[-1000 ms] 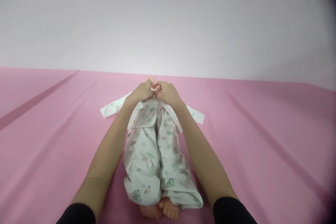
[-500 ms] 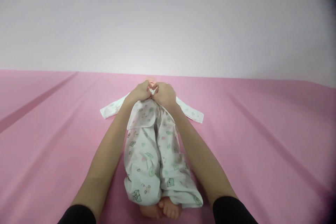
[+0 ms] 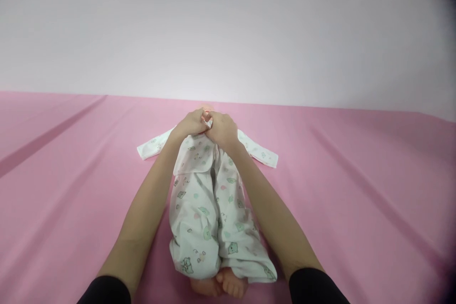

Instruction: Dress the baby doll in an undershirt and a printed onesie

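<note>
shirt (image 3: pixel 194 156) lies over the upper body of the doll (image 3: pixel 234 283), on the pink mat (image 3: pixel 89 180), sleeves spread outward. the left hand (image 3: pixel 193 122) and the right hand (image 3: pixel 223 129) meet at its upper front, fingers curled inward; i cannot tell whether they pinch cloth. it looks light, soft and floppy, likely to crease; the front edges seem the best place to hold.

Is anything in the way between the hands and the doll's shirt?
Nothing that I can see. The left hand and right hand are right at the shirt, near its neck. They hide exactly what they're touching there.
</note>
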Tool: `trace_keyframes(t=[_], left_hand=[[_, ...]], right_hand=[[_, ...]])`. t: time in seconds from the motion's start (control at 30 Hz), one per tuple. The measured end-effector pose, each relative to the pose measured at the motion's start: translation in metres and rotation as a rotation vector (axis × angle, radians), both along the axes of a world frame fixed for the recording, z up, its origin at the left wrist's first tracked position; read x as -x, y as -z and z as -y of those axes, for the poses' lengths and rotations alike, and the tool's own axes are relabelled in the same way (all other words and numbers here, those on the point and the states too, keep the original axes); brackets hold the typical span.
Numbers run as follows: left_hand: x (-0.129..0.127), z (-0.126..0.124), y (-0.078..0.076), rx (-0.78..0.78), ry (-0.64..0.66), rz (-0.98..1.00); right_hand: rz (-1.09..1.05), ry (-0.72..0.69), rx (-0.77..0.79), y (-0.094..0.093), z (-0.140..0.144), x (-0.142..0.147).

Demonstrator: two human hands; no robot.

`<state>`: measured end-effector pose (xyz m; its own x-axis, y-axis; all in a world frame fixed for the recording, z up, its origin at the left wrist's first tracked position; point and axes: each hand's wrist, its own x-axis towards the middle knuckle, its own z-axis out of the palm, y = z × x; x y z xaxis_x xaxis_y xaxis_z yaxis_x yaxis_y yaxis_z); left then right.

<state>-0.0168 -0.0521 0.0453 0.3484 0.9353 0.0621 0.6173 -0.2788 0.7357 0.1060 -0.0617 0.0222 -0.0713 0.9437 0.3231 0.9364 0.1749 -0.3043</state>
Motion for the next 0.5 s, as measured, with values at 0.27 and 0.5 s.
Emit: trace_keyframes(t=[0.27, 0.5], left_hand=[[-0.001, -0.003, 0.004, -0.024, -0.021, 0.005], [0.003, -0.008, 0.01, -0.004, 0.01, 0.068]], right_hand=[[-0.095, -0.033, -0.016, 0.004, -0.004, -0.004], [-0.416, -0.111, 0.106, 0.001, -0.013, -0.019]])
